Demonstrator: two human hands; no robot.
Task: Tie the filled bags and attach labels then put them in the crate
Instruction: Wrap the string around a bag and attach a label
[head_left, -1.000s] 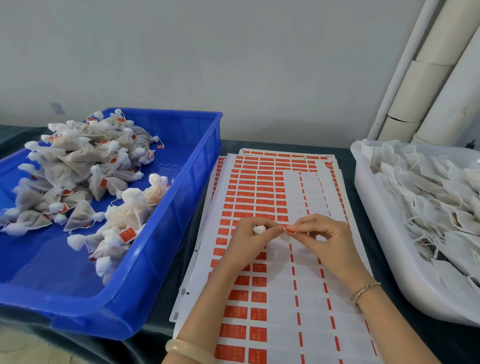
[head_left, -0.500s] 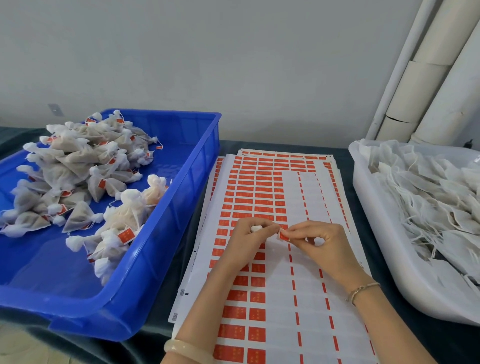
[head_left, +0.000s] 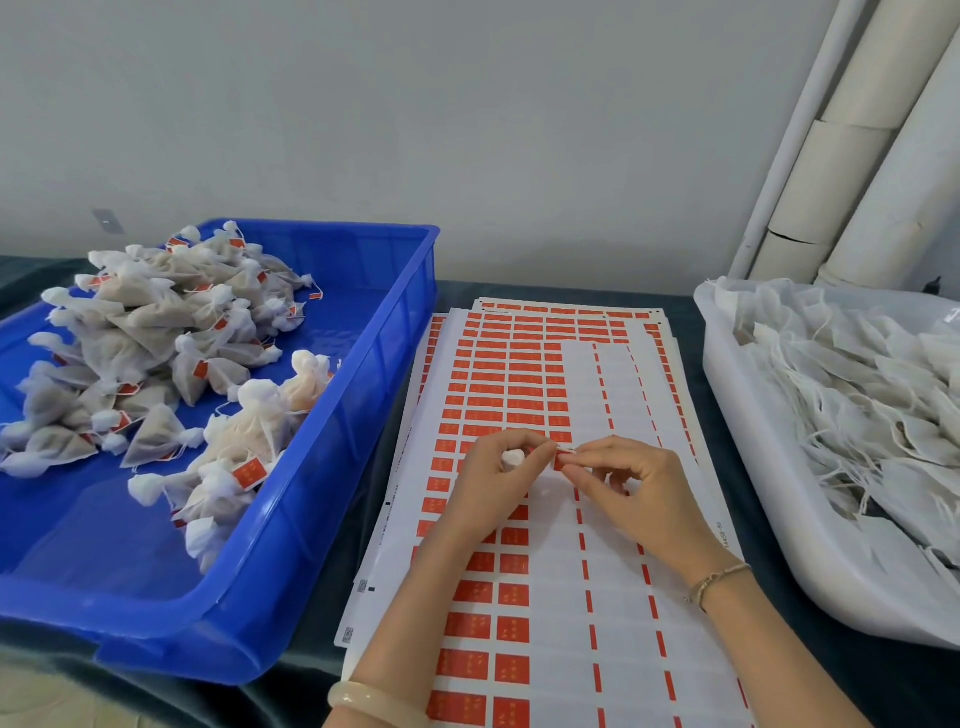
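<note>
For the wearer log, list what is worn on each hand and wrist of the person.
The left hand has a thick, smooth, pale cream bangle round its wrist. The right hand has a thin bracelet of small gold-toned beads round its wrist. No sleeves or gloves are in view, and no ring shows on either hand.
</note>
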